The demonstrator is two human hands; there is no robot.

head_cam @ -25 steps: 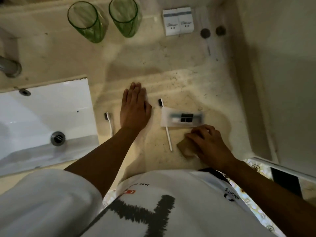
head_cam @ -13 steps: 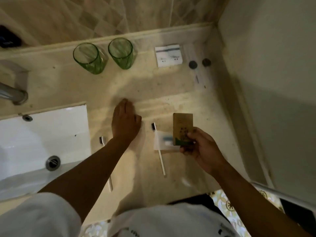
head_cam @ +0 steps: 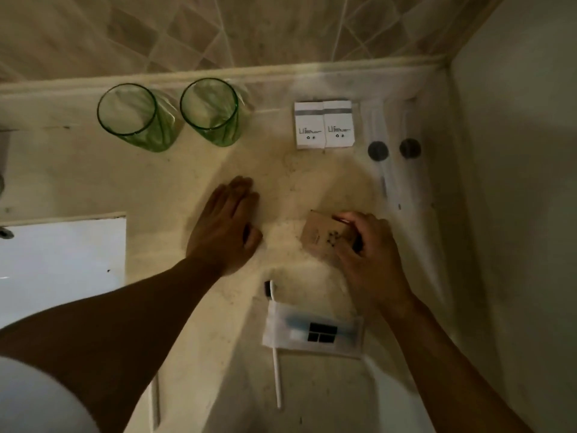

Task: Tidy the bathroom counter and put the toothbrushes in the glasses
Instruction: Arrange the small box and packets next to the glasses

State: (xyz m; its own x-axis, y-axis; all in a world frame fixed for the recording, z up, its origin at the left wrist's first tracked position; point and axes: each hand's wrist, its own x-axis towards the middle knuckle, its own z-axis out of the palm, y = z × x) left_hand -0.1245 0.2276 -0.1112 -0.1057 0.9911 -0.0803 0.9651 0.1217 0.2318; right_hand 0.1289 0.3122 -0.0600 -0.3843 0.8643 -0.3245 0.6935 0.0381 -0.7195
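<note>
Head view shows the right hand [head_cam: 371,260], which held the brown card [head_cam: 324,237] up before, gripping it low beyond the toothbrush [head_cam: 276,348], left hand [head_cam: 223,226] flat, glasses [head_cam: 209,112] still empty.

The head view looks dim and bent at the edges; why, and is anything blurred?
Head view: dim warm light; the wide lens curves the beige stone counter. The white basin glares. The right hand and its brown cardboard packet look slightly soft.

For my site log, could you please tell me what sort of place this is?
Most likely a hotel bathroom: a white sink set in a stone counter, two green glasses by the tiled wall, and small white toiletry boxes.
</note>
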